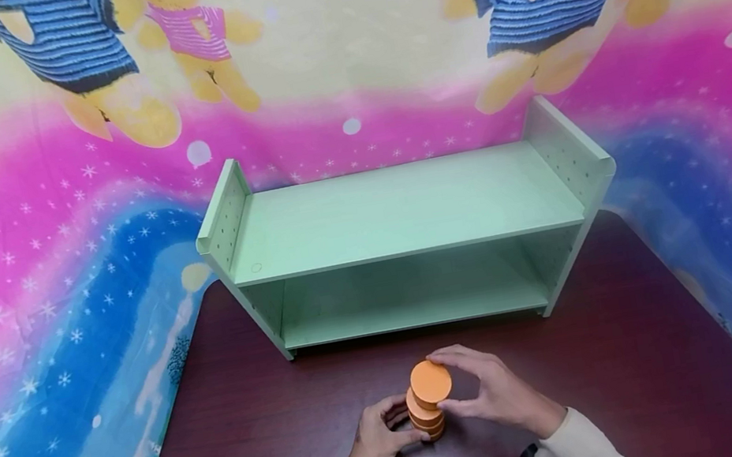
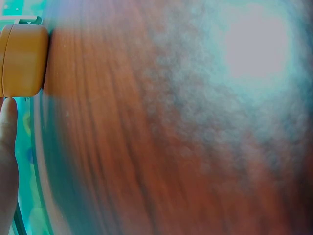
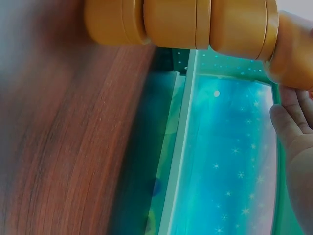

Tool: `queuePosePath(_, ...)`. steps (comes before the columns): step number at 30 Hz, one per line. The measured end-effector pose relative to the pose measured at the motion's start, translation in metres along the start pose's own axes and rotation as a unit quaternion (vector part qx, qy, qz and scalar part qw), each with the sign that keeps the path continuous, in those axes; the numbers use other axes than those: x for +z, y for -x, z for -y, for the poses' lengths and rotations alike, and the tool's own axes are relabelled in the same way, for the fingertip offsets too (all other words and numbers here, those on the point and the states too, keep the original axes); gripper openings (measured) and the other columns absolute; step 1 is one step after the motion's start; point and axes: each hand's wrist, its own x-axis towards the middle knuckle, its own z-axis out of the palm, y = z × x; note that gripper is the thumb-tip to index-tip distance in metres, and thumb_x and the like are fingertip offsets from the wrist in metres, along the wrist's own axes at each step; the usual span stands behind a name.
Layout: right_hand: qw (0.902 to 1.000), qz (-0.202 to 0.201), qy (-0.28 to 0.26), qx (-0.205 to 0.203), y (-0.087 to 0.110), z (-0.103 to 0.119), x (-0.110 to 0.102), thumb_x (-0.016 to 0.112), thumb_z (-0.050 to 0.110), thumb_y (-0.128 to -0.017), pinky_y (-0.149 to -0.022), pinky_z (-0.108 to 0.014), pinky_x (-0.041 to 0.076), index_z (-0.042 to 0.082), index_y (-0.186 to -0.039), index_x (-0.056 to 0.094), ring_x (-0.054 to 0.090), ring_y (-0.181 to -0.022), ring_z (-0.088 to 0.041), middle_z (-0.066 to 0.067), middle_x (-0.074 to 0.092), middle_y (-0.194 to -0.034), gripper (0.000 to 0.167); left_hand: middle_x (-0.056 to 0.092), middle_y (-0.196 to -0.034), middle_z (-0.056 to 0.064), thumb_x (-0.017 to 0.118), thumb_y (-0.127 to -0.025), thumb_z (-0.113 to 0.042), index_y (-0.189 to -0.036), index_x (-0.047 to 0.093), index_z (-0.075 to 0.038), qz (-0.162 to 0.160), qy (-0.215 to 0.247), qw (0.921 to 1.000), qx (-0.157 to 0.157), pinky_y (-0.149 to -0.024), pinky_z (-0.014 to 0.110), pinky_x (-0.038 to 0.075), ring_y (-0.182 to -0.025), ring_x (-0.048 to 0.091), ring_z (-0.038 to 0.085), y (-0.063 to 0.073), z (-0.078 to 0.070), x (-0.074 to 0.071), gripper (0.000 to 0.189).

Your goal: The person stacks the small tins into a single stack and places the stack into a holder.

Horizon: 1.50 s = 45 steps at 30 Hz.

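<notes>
A stack of small orange lidded jars (image 1: 426, 417) rises from the table near its front. My left hand (image 1: 379, 438) holds the stack from the left, thumb in front and fingers behind. At the top, my right hand (image 1: 496, 392) pinches the uppermost orange jar (image 1: 431, 383) between thumb and fingers. That jar sits a little off line, tilted against the one below, as the right wrist view shows with the held jar (image 3: 293, 56). In the left wrist view, a fingertip (image 2: 9, 110) touches the side of the lowest visible jar (image 2: 27, 61).
A pale green two-tier shelf (image 1: 399, 207) with raised side panels stands behind the hands, at the back of the dark red-brown wooden table (image 1: 241, 440). A printed cloth (image 1: 336, 41) with bears and snowflakes hangs behind and at both sides.
</notes>
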Motion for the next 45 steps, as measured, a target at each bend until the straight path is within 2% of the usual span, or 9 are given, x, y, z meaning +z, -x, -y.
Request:
queuePosePath(5, 0.9999, -0.002, -0.007, -0.014, 0.000, 0.000, 0.003, 0.089, 0.014, -0.076, -0.098, -0.018, 0.049, -0.002, -0.127, 0.062, 0.064, -0.110, -0.023, -0.008, 0.065, -0.123, 0.060, 0.068, -0.120, 0.016, 0.089, -0.074, -0.010, -0.124, 0.064, 0.005, -0.003, -0.001, 1.0000, -0.004, -0.093, 0.030, 0.056, -0.109, 0.067, 0.018, 0.000, 0.000, 0.000, 0.057)
queuePosePath(8, 0.9996, -0.005, -0.011, -0.024, 0.000, 0.000, 0.004, 0.091, 0.010, -0.073, -0.099, -0.015, 0.047, -0.003, -0.126, 0.062, 0.064, -0.109, -0.025, -0.010, 0.065, -0.123, 0.062, 0.068, -0.119, 0.016, 0.088, -0.075, -0.009, -0.123, 0.064, 0.005, -0.003, 0.002, 1.0000, -0.003, -0.093, 0.029, 0.056, -0.109, 0.067, 0.018, 0.000, 0.000, 0.000, 0.056)
queuePosePath(16, 0.9994, -0.007, -0.022, -0.025, -0.001, 0.003, 0.005, 0.093, 0.004, -0.067, -0.099, -0.018, 0.048, -0.003, -0.127, 0.062, 0.064, -0.109, -0.028, -0.012, 0.065, -0.123, 0.068, 0.068, -0.119, 0.018, 0.087, -0.075, -0.003, -0.123, 0.064, 0.006, -0.004, -0.002, 1.0000, 0.000, -0.094, 0.031, 0.055, -0.109, 0.067, 0.020, 0.000, -0.002, 0.001, 0.055)
queuePosePath(26, 0.9998, 0.005, -0.016, -0.006, 0.001, 0.004, 0.006, 0.089, 0.008, -0.073, -0.093, -0.027, 0.055, 0.001, -0.129, 0.062, 0.064, -0.111, -0.022, -0.006, 0.064, -0.124, 0.062, 0.068, -0.119, 0.018, 0.086, -0.073, 0.004, -0.123, 0.064, 0.006, -0.007, -0.005, 0.9999, -0.011, -0.094, 0.030, 0.055, -0.109, 0.067, 0.021, -0.001, 0.000, 0.002, 0.054)
queuePosePath(32, 0.9998, 0.000, -0.016, -0.015, 0.000, 0.005, 0.007, 0.089, 0.007, -0.073, -0.096, -0.020, 0.051, 0.000, -0.128, 0.062, 0.064, -0.110, -0.022, -0.007, 0.065, -0.124, 0.062, 0.068, -0.120, 0.017, 0.087, -0.074, 0.000, -0.123, 0.064, 0.005, 0.001, 0.001, 1.0000, 0.001, -0.095, 0.032, 0.055, -0.110, 0.066, 0.021, 0.000, -0.004, 0.000, 0.054)
queuePosePath(37, 0.9998, 0.004, -0.014, -0.015, 0.000, 0.004, 0.007, 0.089, 0.010, -0.076, -0.096, -0.021, 0.051, 0.002, -0.130, 0.061, 0.064, -0.111, -0.022, -0.007, 0.064, -0.124, 0.061, 0.069, -0.117, 0.015, 0.088, -0.074, -0.004, -0.122, 0.065, 0.004, 0.007, -0.029, 0.9994, 0.018, -0.095, 0.038, 0.055, -0.109, 0.067, 0.021, -0.001, -0.004, -0.001, 0.054)
queuePosePath(41, 0.9999, 0.007, -0.006, -0.009, 0.001, 0.004, 0.007, 0.089, 0.011, -0.075, -0.094, -0.027, 0.054, 0.003, -0.131, 0.061, 0.063, -0.112, -0.022, -0.006, 0.064, -0.125, 0.064, 0.071, -0.116, 0.011, 0.090, -0.074, -0.011, -0.121, 0.066, 0.000, 0.011, -0.068, 0.9974, 0.019, -0.094, 0.038, 0.056, -0.108, 0.067, 0.019, -0.001, -0.006, -0.003, 0.054)
queuePosePath(45, 0.9997, 0.018, 0.003, 0.018, 0.003, 0.005, 0.006, 0.091, 0.013, -0.073, -0.092, -0.033, 0.056, 0.006, -0.136, 0.058, 0.062, -0.114, -0.021, -0.004, 0.063, -0.128, 0.070, 0.070, -0.117, 0.009, 0.090, -0.074, -0.014, -0.121, 0.066, -0.002, 0.014, -0.089, 0.9958, 0.016, -0.094, 0.036, 0.056, -0.109, 0.067, 0.019, -0.002, -0.010, -0.004, 0.054)
